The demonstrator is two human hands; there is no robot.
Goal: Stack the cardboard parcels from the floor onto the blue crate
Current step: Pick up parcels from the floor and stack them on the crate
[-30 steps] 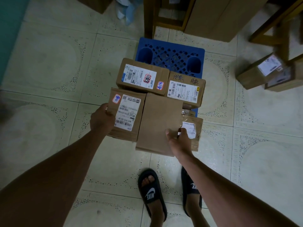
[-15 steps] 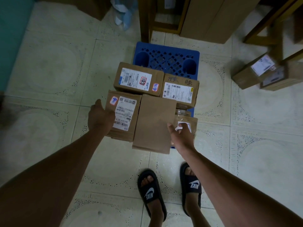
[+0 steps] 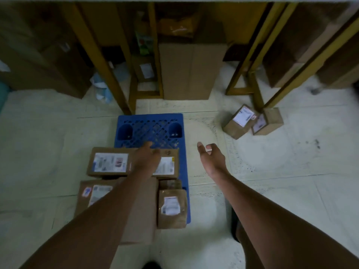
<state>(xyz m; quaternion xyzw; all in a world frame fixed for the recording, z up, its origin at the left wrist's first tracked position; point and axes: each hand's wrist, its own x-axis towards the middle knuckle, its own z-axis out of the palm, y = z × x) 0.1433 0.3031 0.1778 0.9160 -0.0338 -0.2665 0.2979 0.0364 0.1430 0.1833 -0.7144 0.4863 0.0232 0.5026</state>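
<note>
The blue crate (image 3: 149,129) lies on the tiled floor with several cardboard parcels on its near half. A labelled parcel (image 3: 108,164) sits at the back left, a second one (image 3: 169,164) beside it under my left forearm. A small taped parcel (image 3: 172,207) rests at the crate's near right corner, a plain brown parcel (image 3: 141,214) next to it. My left hand (image 3: 146,158) hovers over the back row, fingers apart, empty. To the crate's right my right hand (image 3: 210,155) hangs above bare floor, palm open. Two parcels (image 3: 240,121) (image 3: 268,121) remain on the floor at right.
Yellow wooden shelf legs (image 3: 252,82) stand right behind the two floor parcels. A large upright carton (image 3: 191,70) and more shelf posts (image 3: 101,61) are behind the crate. Crumpled blue-white plastic (image 3: 101,84) lies at back left. Pale floor tiles spread to both sides.
Both hands have let go of the near parcels and lifted forward. The view has tilted up, so the shelves and the two floor parcels now show more fully.
</note>
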